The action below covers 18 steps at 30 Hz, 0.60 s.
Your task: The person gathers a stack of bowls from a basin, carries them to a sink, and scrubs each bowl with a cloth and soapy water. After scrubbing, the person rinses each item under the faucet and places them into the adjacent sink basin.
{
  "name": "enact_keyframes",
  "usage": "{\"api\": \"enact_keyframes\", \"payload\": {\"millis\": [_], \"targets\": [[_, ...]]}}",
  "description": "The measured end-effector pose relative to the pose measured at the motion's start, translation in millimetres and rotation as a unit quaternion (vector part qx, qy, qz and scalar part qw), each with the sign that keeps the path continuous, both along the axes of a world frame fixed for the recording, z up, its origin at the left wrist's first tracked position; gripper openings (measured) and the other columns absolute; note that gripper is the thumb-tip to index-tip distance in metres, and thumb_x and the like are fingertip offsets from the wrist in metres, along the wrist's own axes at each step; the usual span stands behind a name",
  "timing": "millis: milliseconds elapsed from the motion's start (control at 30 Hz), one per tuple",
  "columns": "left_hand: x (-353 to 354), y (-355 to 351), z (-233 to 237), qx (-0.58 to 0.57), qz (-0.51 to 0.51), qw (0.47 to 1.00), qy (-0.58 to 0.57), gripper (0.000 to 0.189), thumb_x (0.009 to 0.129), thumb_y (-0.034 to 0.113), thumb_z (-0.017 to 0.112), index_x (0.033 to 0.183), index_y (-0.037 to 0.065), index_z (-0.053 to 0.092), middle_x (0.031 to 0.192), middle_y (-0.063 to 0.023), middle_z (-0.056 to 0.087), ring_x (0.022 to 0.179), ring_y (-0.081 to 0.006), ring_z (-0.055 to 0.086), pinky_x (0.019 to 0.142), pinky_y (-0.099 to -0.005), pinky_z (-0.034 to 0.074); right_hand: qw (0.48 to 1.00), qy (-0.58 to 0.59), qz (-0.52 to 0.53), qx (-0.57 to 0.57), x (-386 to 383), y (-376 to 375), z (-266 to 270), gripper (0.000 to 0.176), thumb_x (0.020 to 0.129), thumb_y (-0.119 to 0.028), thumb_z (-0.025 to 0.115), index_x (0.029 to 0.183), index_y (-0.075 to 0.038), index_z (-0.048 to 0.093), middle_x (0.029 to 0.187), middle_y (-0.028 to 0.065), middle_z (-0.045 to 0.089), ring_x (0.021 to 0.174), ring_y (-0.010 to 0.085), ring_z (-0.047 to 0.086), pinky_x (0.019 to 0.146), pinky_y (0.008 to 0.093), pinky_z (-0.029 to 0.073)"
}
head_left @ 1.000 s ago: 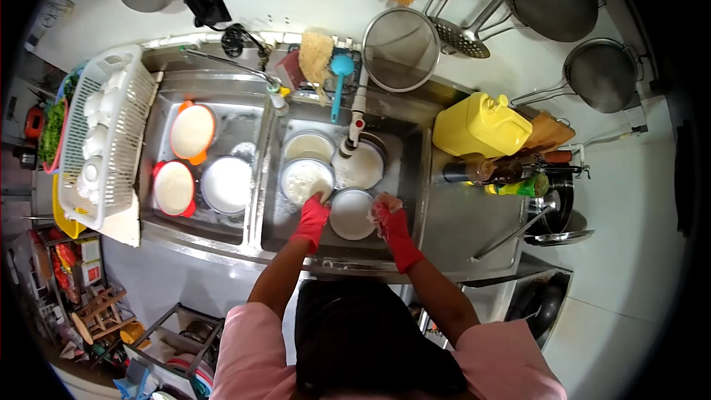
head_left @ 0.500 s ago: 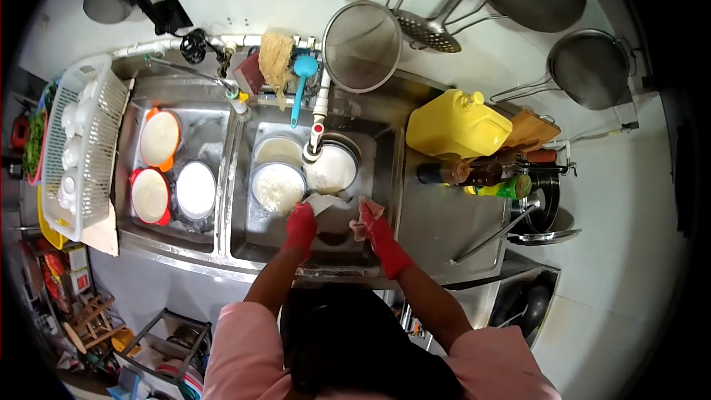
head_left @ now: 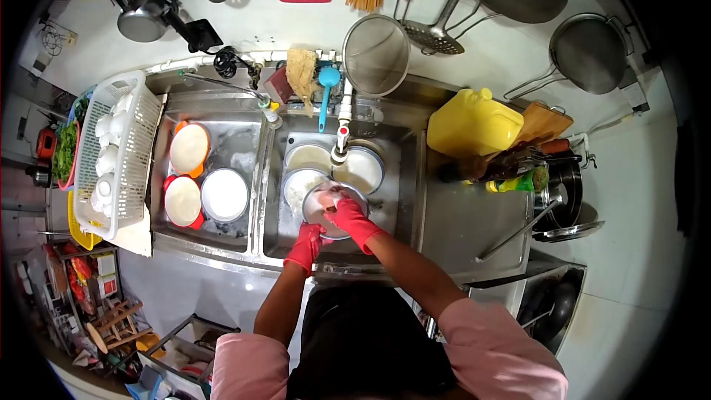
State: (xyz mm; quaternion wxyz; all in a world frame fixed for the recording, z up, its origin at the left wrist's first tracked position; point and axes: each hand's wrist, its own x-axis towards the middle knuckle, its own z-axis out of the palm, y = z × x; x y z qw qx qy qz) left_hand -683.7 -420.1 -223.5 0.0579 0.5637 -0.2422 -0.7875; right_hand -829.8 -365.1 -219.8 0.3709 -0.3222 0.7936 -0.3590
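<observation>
Both hands wear red gloves over the right basin of a steel sink. My left hand is closed on the lower left rim of a round metal bowl. Inside that bowl, my right hand presses a pinkish cloth against the surface. Behind the bowl, under the white tap, sit a bowl with whitish contents, a round dish and another dish, partly overlapped.
The left basin holds an orange-handled dish, a red-handled dish and a white round dish. A white basket stands at far left. A yellow jug and bottles stand right. Strainers hang behind.
The bowl is now lifted and held in my left hand. My right hand has moved left with the cloth, into the bowl. The view has shifted slightly.
</observation>
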Motion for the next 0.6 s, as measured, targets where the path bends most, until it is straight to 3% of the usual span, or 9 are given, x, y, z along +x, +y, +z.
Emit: {"api": "enact_keyframes", "payload": {"millis": [100, 133, 200, 267, 300, 367, 433, 467, 600], "targets": [[7.5, 4.5, 24.1, 0.064, 0.0, 0.995, 0.072, 0.039, 0.076, 0.004, 0.055, 0.115, 0.001, 0.054, 0.107, -0.0164, 0.06, 0.086, -0.0362, 0.065, 0.069, -0.0534, 0.056, 0.98, -0.161, -0.062, 0.102, 4.7, -15.8, 111.6, 0.03, 0.083, -0.016, 0.072, 0.11, -0.007, 0.062, 0.089, 0.0053, 0.064, 0.077, 0.018, 0.062, 0.07, 0.0326, 0.052], [14.8, 2.5, 16.9, 0.061, -0.035, 0.989, 0.133, 0.043, 0.077, 0.008, 0.056, 0.12, 0.003, 0.053, 0.113, -0.0167, 0.06, 0.094, -0.0382, 0.065, 0.076, -0.053, 0.056, 0.935, -0.318, -0.141, 0.073, 7.4, -15.5, 100.4, 0.026, 0.084, -0.021, 0.071, 0.105, -0.007, 0.066, 0.084, 0.005, 0.064, 0.076, 0.0186, 0.062, 0.07, 0.033, 0.05], [12.8, 4.0, 31.7, 0.088, 0.0, 0.979, 0.183, 0.046, 0.077, 0.008, 0.055, 0.123, 0.005, 0.052, 0.111, -0.0151, 0.062, 0.093, -0.0356, 0.065, 0.074, -0.0515, 0.056, 0.956, -0.286, -0.056, 0.041, 19.9, -2.9, -45.2, 0.024, 0.085, -0.025, 0.07, 0.1, -0.007, 0.07, 0.083, 0.0054, 0.067, 0.074, 0.0174, 0.061, 0.066, 0.0326, 0.048], [12.5, -6.2, 59.1, 0.086, -0.011, 0.979, 0.183, 0.043, 0.087, 0.013, 0.053, 0.129, 0.008, 0.052, 0.12, -0.0161, 0.062, 0.1, -0.0351, 0.064, 0.082, -0.0524, 0.054, 0.922, -0.381, 0.065, 0.007, 13.0, 0.0, -35.3, 0.025, 0.085, -0.024, 0.07, 0.102, -0.006, 0.069, 0.089, 0.0071, 0.068, 0.075, 0.0185, 0.063, 0.068, 0.0324, 0.049], [13.3, -3.7, 55.0, 0.095, 0.062, 0.969, 0.218, 0.041, 0.09, 0.015, 0.052, 0.13, 0.008, 0.052, 0.121, -0.0161, 0.061, 0.102, -0.0351, 0.064, 0.084, -0.0522, 0.054, 0.896, -0.426, 0.123, -0.01, 7.9, 2.9, -25.2, 0.025, 0.085, -0.024, 0.07, 0.103, -0.006, 0.069, 0.092, 0.008, 0.069, 0.076, 0.019, 0.063, 0.069, 0.0323, 0.049], [9.9, 5.1, 41.9, 0.113, 0.205, 0.93, 0.285, 0.037, 0.096, 0.02, 0.05, 0.131, 0.009, 0.052, 0.123, -0.0161, 0.06, 0.105, -0.0352, 0.063, 0.088, -0.0518, 0.053, 0.929, -0.315, 0.174, 0.091, 1.0, 10.0, -14.3, 0.034, 0.083, -0.026, 0.071, 0.108, -0.003, 0.067, 0.096, 0.0102, 0.069, 0.081, 0.0199, 0.064, 0.071, 0.0333, 0.049], [5.9, 3.2, 48.4, 0.082, 0.214, 0.938, 0.259, 0.042, 0.097, 0.025, 0.055, 0.136, 0.01, 0.05, 0.129, -0.0163, 0.058, 0.112, -0.0334, 0.06, 0.095, -0.0496, 0.049, 0.943, -0.227, 0.173, 0.173, 1.3, 12.5, -5.6, 0.036, 0.082, -0.026, 0.07, 0.11, -0.003, 0.066, 0.098, 0.0117, 0.069, 0.084, 0.0218, 0.065, 0.074, 0.0344, 0.049], [6.2, 3.7, 51.4, 0.094, 0.217, 0.939, 0.249, 0.044, 0.096, 0.023, 0.057, 0.137, 0.01, 0.049, 0.129, -0.0162, 0.058, 0.114, -0.0327, 0.059, 0.097, -0.0489, 0.049, 0.947, -0.092, 0.264, 0.161, -2.5, 16.0, -1.6, 0.035, 0.083, -0.026, 0.067, 0.113, -0.008, 0.067, 0.099, 0.0138, 0.068, 0.086, 0.025, 0.065, 0.074, 0.0376, 0.05], [5.2, 4.8, 71.9, 0.11, 0.161, 0.953, 0.231, 0.045, 0.095, 0.019, 0.06, 0.137, 0.006, 0.049, 0.132, -0.0147, 0.056, 0.121, -0.0283, 0.054, 0.103, -0.0432, 0.044, 0.859, 0.303, 0.367, 0.19, -17.3, 15.5, 91.1, 0.031, 0.087, -0.032, 0.057, 0.117, -0.031, 0.067, 0.104, 0.016, 0.066, 0.089, 0.0324, 0.066, 0.075, 0.046, 0.052]]}}
